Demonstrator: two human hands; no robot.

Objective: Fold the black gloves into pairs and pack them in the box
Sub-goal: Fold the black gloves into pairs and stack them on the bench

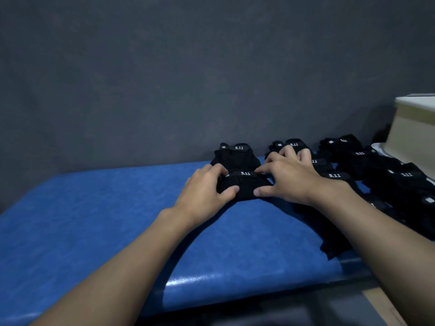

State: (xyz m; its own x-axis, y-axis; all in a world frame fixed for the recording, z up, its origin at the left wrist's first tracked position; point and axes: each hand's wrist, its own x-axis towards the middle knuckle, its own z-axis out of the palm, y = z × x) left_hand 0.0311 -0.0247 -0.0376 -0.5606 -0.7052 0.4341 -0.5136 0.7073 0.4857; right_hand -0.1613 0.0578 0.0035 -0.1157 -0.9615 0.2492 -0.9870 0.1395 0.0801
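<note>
A folded black glove pair (244, 184) with a white "5.11" label lies on the blue surface (117, 220). My left hand (204, 189) grips its left side between thumb and fingers. My right hand (289, 177) grips its right side, thumb at the front and forefinger on the label strap. Behind it sits another folded pair (235, 156) by the wall. More black gloves (376, 170) lie in a heap to the right. The box (414, 132), beige with a white rim, stands at the far right edge.
A dark grey wall (188, 78) rises right behind the blue padded surface. Its front edge (235, 283) runs near my forearms. A glove (334, 248) hangs near that front edge under my right forearm. Bare blue surface spreads to the left.
</note>
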